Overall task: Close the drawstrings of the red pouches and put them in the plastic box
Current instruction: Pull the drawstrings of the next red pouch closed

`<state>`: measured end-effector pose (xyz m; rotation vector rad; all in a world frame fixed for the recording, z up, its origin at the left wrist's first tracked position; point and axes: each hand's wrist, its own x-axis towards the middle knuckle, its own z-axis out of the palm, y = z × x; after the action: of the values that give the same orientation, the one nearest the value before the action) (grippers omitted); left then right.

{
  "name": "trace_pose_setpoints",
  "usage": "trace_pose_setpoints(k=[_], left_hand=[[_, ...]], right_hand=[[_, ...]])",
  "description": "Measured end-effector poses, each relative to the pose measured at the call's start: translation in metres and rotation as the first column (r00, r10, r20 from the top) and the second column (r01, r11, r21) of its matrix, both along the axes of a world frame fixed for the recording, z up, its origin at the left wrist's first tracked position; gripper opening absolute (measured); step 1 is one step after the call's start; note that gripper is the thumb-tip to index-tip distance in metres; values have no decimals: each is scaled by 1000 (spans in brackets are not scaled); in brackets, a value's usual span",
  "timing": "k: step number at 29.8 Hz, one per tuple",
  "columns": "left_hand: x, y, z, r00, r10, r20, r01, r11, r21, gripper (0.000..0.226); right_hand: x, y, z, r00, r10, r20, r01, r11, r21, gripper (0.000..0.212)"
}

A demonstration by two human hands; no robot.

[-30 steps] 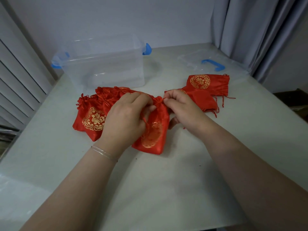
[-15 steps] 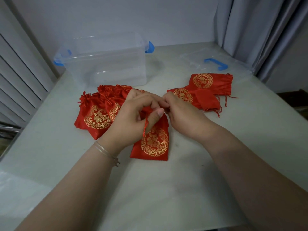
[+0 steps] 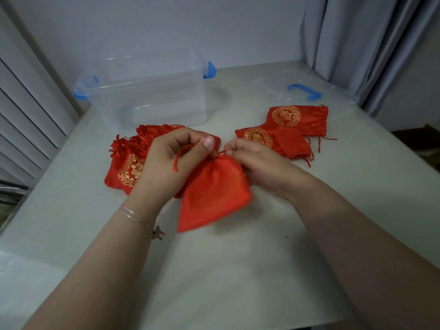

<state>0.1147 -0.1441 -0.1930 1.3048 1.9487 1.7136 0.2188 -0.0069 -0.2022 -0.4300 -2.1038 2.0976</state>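
Observation:
A plain-sided red pouch (image 3: 213, 194) hangs between my hands just above the table, its mouth gathered at the top. My left hand (image 3: 173, 160) pinches the red drawstring loop on the left side of the mouth. My right hand (image 3: 257, 163) pinches the string at the right side. A heap of red pouches with gold emblems and gathered tops (image 3: 128, 163) lies behind my left hand. Flat, open-topped red pouches (image 3: 288, 129) lie to the right. The clear plastic box (image 3: 147, 91) with blue latches stands open at the back.
The box's clear lid with a blue handle (image 3: 304, 91) lies at the back right by grey curtains (image 3: 369, 44). The pale table (image 3: 226, 270) ends at a slatted panel on the left and drops off at the right edge.
The pouch has flipped from its gold-emblem side to its plain side and lifted off the table. My hands have drawn apart, pulling the strings outward, and the mouth is more gathered.

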Motion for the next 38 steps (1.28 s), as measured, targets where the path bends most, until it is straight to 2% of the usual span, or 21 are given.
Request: trace_pose_setpoints(k=[1,3,5,7,9,12,16,18,20,22,23,25,26,27,31,34,38], left_hand=[[0,2,-2,999,39,18,-38,999,-37,21],[-1,5,-6,992,102,71,-92,988,-122,23],[-2,7,-8,983,140,114,-118,976,-184,21],[-3,7,-9,982,139,127,-108,968,-229,14],[-5,6,-7,990,99,99,-68,958,-278,3],[-5,4,-5,999,31,37,-16,935,-353,12],[1,7,-5,996,44,-71,-68,926,-371,11],[0,8,-8,991,54,-124,-98,920,-380,12],[-2,9,-12,983,51,-175,-119,908,-403,14],[-2,9,-16,980,48,-195,-128,899,-418,14],[-2,9,-16,980,49,-194,-128,899,-418,13],[-1,8,-14,987,47,-151,-106,907,-407,9],[-1,8,-12,993,45,-110,-85,913,-398,6],[0,8,-10,997,46,-61,-65,921,-384,5],[1,6,-5,997,58,42,-41,940,-338,6],[0,4,-3,990,78,118,-40,954,-297,7],[0,4,-3,974,134,183,-82,960,-268,6]], right_hand=[[0,0,-1,1000,-9,-10,10,999,36,17],[-1,-1,-6,998,-52,-47,63,958,281,14],[-2,-2,-10,989,-74,-125,130,831,540,14],[-4,-3,-13,979,-59,-194,178,709,683,8],[-4,-3,-12,970,-67,-232,224,609,761,3],[-4,-1,-12,958,-73,-278,274,524,806,4],[-5,-5,-13,943,21,-333,301,378,876,7],[-6,-6,-13,942,68,-328,296,294,909,6],[-5,-6,-14,948,100,-303,271,250,930,5],[-5,-6,-15,957,88,-275,238,296,925,3],[-6,-5,-16,964,66,-258,215,379,900,4],[-7,-3,-16,979,38,-199,136,607,783,5],[-7,-1,-17,984,33,-175,107,678,728,6],[-6,2,-17,989,23,-149,90,704,705,9],[-4,9,-17,998,-26,-48,53,663,747,16],[-4,9,-14,997,-59,-47,74,642,763,13],[-3,6,-8,991,-120,-59,118,578,807,22]])
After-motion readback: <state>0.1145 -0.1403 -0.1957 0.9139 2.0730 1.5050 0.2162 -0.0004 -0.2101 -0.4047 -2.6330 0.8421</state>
